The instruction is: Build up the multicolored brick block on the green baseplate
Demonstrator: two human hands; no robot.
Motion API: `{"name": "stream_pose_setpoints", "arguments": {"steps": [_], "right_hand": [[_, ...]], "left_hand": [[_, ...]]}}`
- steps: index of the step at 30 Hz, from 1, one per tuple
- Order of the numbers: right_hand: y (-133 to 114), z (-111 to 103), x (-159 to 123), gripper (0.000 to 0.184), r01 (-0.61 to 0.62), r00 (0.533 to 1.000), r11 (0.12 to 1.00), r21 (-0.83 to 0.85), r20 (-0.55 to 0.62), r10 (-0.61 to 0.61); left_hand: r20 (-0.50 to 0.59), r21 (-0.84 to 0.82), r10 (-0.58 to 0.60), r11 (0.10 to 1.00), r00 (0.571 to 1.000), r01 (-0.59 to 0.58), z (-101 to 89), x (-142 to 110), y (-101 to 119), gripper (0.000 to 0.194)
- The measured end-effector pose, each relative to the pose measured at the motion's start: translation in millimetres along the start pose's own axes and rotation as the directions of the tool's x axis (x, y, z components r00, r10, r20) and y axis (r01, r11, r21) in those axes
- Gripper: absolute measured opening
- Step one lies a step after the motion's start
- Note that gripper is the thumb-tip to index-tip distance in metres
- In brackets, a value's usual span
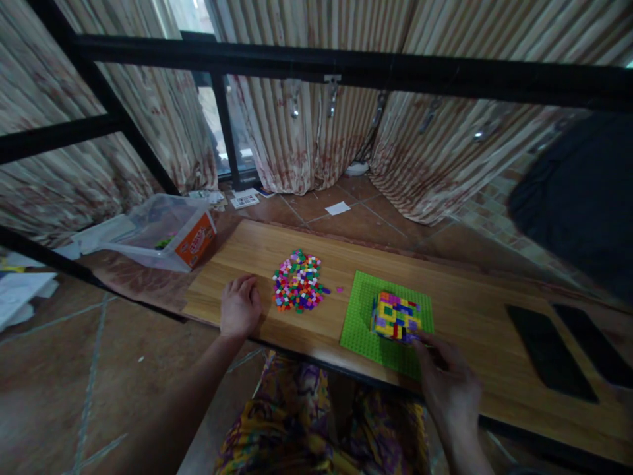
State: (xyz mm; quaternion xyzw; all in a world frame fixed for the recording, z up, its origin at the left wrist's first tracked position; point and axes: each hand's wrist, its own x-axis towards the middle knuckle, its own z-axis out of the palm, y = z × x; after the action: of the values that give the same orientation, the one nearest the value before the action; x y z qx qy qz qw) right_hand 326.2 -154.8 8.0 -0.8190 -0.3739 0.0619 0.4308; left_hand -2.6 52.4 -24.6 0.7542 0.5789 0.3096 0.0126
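Observation:
My left hand [240, 307] rests on the wooden table with its fingers curled in; nothing shows in it. Just to its right lies a loose pile of small multicoloured toy bricks [299, 282]. A block built of many coloured bricks [397, 318] stands on a green studded baseplate [357, 320]. My right hand [449, 379] reaches over the baseplate's near right corner, its fingertips pinched together at the block's near right edge. Whether a small brick sits between those fingertips is hidden. Between the pile and the baseplate lie a pink brick [339, 289] and a purple brick [326, 290].
Two dark flat slabs [551, 353] lie on the table [475, 303] at the right. Left of the table is a clear plastic bin [153, 231] with an orange label and some green pieces. A black metal frame [316, 58] crosses above, before striped curtains. A dark rounded shape [578, 198] stands at right.

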Motion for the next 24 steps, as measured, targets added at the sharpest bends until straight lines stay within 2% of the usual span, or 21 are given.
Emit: {"name": "stream_pose_setpoints", "arguments": {"steps": [2, 6, 10, 12, 14, 16, 20, 24], "right_hand": [[1, 0, -1, 0.046, 0.085, 0.996, 0.994, -0.065, 0.008, -0.084], [3, -4, 2, 0.055, 0.146, 0.989, 0.973, -0.176, 0.018, -0.145], [-14, -1, -2, 0.051, 0.270, 0.961, 0.940, -0.209, 0.000, -0.276], [-31, 13, -8, 0.042, 0.362, 0.932, 0.925, -0.116, 0.030, -0.361], [-49, 36, -16, 0.034, 0.444, 0.885, 0.896, 0.010, 0.154, -0.440], [-64, 63, -21, 0.031, 0.464, 0.838, 0.884, 0.064, 0.292, -0.461], [-83, 109, -19, 0.029, 0.469, 0.816, 0.883, -0.020, 0.393, -0.424], [-88, 127, -7, 0.026, 0.492, 0.800, 0.868, -0.065, 0.427, -0.422]], "left_hand": [[0.003, -0.004, -0.007, 1.000, 1.000, 0.007, -0.8, 0, 2, 0.032], [0.009, -0.008, -0.030, 1.000, 0.999, 0.030, -0.9, -2, 4, 0.030], [0.011, -0.016, -0.045, 0.999, 0.999, 0.045, 0.4, -3, 4, 0.029], [0.014, -0.015, -0.050, 0.999, 0.999, 0.051, 0.6, -4, 4, 0.029], [0.016, -0.014, -0.049, 0.999, 0.999, 0.049, 0.3, -4, 5, 0.028], [0.018, -0.018, -0.045, 0.999, 0.999, 0.045, -0.5, -4, 5, 0.028], [0.016, -0.034, -0.047, 0.998, 0.999, 0.048, -2.5, -4, 7, 0.027], [0.014, -0.043, -0.054, 0.998, 0.998, 0.055, -3.2, -5, 8, 0.026]]}}
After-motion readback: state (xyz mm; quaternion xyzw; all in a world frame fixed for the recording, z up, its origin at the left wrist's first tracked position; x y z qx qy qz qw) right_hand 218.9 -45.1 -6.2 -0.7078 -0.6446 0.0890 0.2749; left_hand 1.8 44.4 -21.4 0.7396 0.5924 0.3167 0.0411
